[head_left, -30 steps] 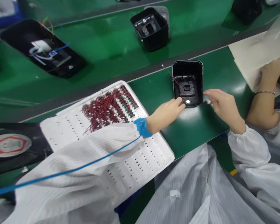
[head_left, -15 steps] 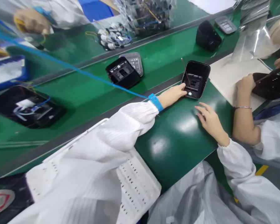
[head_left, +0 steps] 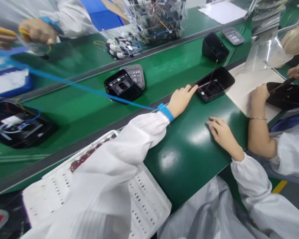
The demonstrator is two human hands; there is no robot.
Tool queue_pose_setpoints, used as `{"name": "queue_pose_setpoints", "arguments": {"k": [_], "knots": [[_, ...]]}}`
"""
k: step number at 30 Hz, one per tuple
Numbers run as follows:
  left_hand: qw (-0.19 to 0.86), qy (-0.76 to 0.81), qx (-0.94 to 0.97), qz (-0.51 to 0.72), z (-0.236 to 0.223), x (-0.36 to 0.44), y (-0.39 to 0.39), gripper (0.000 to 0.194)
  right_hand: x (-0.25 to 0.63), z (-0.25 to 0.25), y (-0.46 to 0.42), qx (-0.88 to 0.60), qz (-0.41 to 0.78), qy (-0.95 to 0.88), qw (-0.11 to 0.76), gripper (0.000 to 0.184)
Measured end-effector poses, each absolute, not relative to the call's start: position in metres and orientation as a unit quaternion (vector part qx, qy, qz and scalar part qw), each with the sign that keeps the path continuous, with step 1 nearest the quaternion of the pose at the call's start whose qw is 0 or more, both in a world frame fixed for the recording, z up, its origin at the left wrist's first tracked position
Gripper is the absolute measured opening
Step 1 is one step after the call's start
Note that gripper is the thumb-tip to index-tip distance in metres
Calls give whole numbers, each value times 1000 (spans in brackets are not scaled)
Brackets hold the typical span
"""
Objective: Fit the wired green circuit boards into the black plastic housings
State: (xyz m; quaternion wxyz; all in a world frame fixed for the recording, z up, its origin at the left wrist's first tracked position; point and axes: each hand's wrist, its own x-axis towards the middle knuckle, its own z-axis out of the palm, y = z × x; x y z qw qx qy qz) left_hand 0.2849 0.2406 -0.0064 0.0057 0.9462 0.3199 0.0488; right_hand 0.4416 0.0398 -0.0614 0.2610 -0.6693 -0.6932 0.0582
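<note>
The black plastic housing has swung aslant towards the cream sheet, the left hand meeting its corner with outstretched fingers, the right hand empty, fingers loosely spread, and segment digits visible on the far display panel.

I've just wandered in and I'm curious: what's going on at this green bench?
Someone in a white smock has their left hand at the edge of an open black housing, with a thin red wire sticking up from it. Their right hand is empty, its fingers spread near the green worktop. A white tray lies partly under their left sleeve. Beside them, a neighbour's hand is on another black part.
</note>
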Motion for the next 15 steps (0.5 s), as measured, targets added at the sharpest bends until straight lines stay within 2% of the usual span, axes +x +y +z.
{"name": "queue_pose_setpoints", "arguments": {"k": [4,7,10,12,15], "knots": [[-16,334,941,50,-1,213,209,46,442,-29,61,-655,108,-708,239,29],[17,361,930,74,10,143,193,33,429,6,88,-648,107,-715,240,28],[47,374,922,85,21,75,175,35,408,36,126,-633,105,-733,227,28],[92,336,936,49,24,38,157,38,397,47,162,-630,114,-744,192,31],[153,281,947,-20,16,2,124,33,396,48,235,-657,119,-735,121,44]]}}
